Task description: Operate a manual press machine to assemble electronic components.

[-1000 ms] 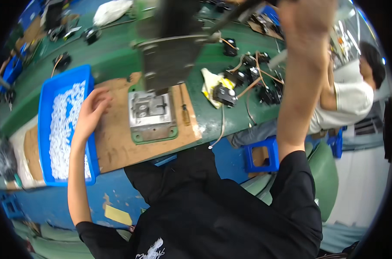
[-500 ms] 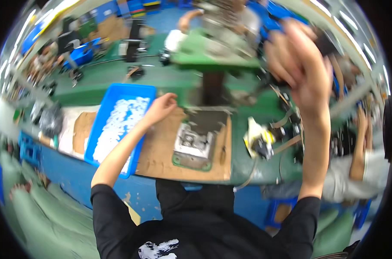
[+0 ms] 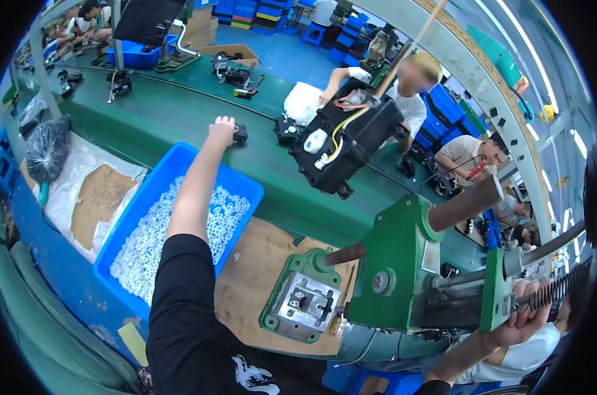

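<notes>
My left hand [image 3: 222,130] is stretched over the green belt, beyond the blue bin. Its curled fingers are at a small black part [image 3: 240,135] and seem to grip its side. At the lower right, my right hand [image 3: 523,315] has its fingers wrapped at the end of a green hand press [image 3: 394,263], beside a coil spring [image 3: 561,286]; the exact part it grips is partly hidden. Under the press sits a metal fixture [image 3: 306,301] on a green base. Small white plastic pieces [image 3: 140,260] fill much of the blue bin [image 3: 253,191].
A black housing with wires [image 3: 348,138] hangs above the green belt [image 3: 292,178]. More black parts [image 3: 287,130] and a white bundle [image 3: 303,103] lie along the belt. A co-worker [image 3: 413,85] is across it. A bagged dark bundle [image 3: 47,150] lies at the left.
The view has swung, and the press now fills the right side. My left hand has gone from beside the bin to the black part. My right hand, raised and blurred before, is on the press.
</notes>
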`<control>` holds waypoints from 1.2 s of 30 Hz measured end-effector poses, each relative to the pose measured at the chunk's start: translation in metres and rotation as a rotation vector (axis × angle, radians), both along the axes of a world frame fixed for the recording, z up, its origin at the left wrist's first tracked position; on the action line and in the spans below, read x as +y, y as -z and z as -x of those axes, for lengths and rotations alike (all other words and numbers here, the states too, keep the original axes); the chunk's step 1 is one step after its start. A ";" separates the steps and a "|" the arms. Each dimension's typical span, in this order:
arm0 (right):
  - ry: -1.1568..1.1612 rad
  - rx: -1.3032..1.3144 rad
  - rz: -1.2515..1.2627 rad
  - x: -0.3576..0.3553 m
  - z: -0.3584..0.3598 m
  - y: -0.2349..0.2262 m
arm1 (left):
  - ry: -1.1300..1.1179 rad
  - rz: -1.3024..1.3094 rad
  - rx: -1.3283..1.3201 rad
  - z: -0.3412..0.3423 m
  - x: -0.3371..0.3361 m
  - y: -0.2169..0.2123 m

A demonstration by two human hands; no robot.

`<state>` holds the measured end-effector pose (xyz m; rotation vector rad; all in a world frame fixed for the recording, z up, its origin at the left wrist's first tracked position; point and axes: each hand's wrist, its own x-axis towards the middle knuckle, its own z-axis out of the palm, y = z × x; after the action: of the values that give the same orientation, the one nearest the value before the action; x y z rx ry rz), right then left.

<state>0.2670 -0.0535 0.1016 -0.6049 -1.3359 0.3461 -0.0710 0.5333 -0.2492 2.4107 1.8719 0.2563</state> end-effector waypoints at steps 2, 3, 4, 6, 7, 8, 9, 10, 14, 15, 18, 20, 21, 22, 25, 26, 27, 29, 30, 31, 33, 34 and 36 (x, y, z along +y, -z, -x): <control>-0.119 -0.045 0.027 0.000 -0.003 -0.004 | 0.023 -0.039 -0.009 -0.006 0.006 -0.006; -0.097 -0.022 0.015 0.001 -0.002 -0.002 | -0.012 -0.004 0.023 -0.020 -0.001 -0.015; -0.101 -0.024 0.041 0.001 -0.004 -0.001 | -0.046 0.030 0.059 -0.029 -0.008 -0.026; -0.142 -0.027 0.081 0.001 -0.006 -0.003 | 0.054 0.042 0.024 -0.026 -0.014 -0.039; -0.145 0.005 0.051 0.006 -0.004 -0.002 | 0.068 0.290 -0.145 -0.033 -0.015 -0.047; -0.092 0.015 0.038 0.008 -0.001 -0.003 | 0.078 0.539 -0.314 -0.040 -0.020 -0.052; -0.029 0.024 0.026 0.010 0.002 -0.004 | 0.085 0.545 -0.306 -0.049 -0.027 -0.055; -0.023 0.029 0.032 0.011 0.003 -0.004 | 0.172 0.620 -0.290 -0.058 -0.035 -0.057; -0.012 0.090 0.015 0.015 0.007 -0.005 | 0.383 0.741 -0.136 -0.079 -0.060 -0.059; -0.001 0.080 -0.002 0.015 0.006 -0.003 | 0.429 0.755 -0.091 -0.083 -0.064 -0.057; -0.007 0.060 -0.001 0.016 0.006 -0.005 | 0.603 0.903 -0.354 -0.090 -0.085 -0.044; -0.126 0.063 -0.008 0.017 0.009 -0.005 | 0.627 0.941 -0.268 -0.107 -0.107 -0.065; -0.108 0.061 -0.012 0.016 0.009 -0.006 | 0.688 0.670 -0.101 -0.110 -0.114 -0.055; -0.085 0.061 -0.017 0.014 0.007 -0.005 | 0.739 0.394 0.066 -0.115 -0.120 -0.047; 0.020 0.044 0.019 0.010 0.006 -0.004 | 0.968 -0.025 0.266 -0.123 -0.142 -0.032; -0.043 0.020 0.028 0.012 0.006 -0.004 | 1.137 -0.167 0.297 -0.124 -0.148 -0.030; -0.131 -0.008 0.045 0.015 0.008 -0.007 | 1.170 -0.216 0.290 -0.121 -0.147 -0.007; -0.105 0.002 0.035 0.020 0.009 -0.005 | 1.223 -0.125 0.277 -0.133 -0.139 0.000; -0.079 0.019 0.014 0.021 0.010 -0.004 | 1.243 -0.112 0.245 -0.133 -0.135 0.002; -0.069 0.043 0.002 0.023 0.013 -0.004 | 1.262 -0.098 0.209 -0.134 -0.132 0.003; -0.077 0.054 0.014 0.020 0.011 -0.004 | 1.260 -0.063 0.229 -0.144 -0.145 -0.032; -0.100 0.062 0.018 0.016 0.011 -0.005 | 1.219 -0.045 0.288 -0.143 -0.156 -0.057; -0.057 0.128 0.021 0.012 0.010 -0.003 | 1.199 0.035 0.154 -0.126 -0.165 -0.062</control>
<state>0.2570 -0.0418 0.1049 -0.5535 -1.2297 0.4386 0.0554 0.3687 -0.1873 3.0389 0.1932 -0.0622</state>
